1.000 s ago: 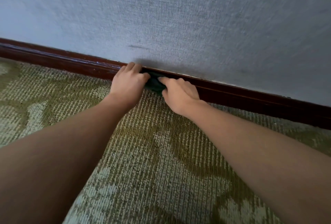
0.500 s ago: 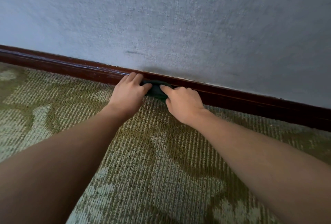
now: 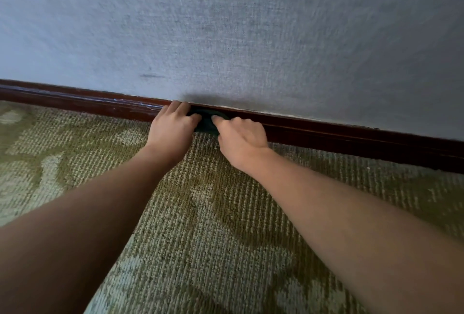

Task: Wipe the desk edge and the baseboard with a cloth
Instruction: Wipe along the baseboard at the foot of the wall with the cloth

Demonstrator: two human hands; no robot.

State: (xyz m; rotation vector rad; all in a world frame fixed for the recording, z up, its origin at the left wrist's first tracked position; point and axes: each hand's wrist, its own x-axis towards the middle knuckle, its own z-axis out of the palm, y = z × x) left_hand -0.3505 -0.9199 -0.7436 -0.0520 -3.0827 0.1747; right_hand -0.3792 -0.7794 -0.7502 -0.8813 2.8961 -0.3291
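1. The left hand (image 3: 173,129) and the right hand (image 3: 241,138) sit close together at the foot of the wall, thumbs nearly meeting, both holding the same cloth (image 3: 207,122).
2. The left hand's fingers are bent over the top edge of the baseboard (image 3: 351,135), and its thumb lies against the cloth's left side.
3. The right hand's fingers are curled, with the knuckles up. Its thumb and forefinger press on the cloth's right side.
4. The cloth is dark green and bunched. It is pressed against the face of the baseboard, just above where the baseboard meets the carpet (image 3: 200,225). Only a small patch shows between the two hands; the rest is hidden under them.
5. Both bare forearms reach in from the lower corners of the view and converge on that spot.
6. The baseboard is dark reddish-brown and glossy. It runs from the left edge across to the right edge, sloping downward in this view.
7. The carpet is looped, in olive green with pale patterning.
8. Above the baseboard rises a grey, textured wall (image 3: 251,37), with a short dark scuff mark (image 3: 152,76) up and to the left of the hands.
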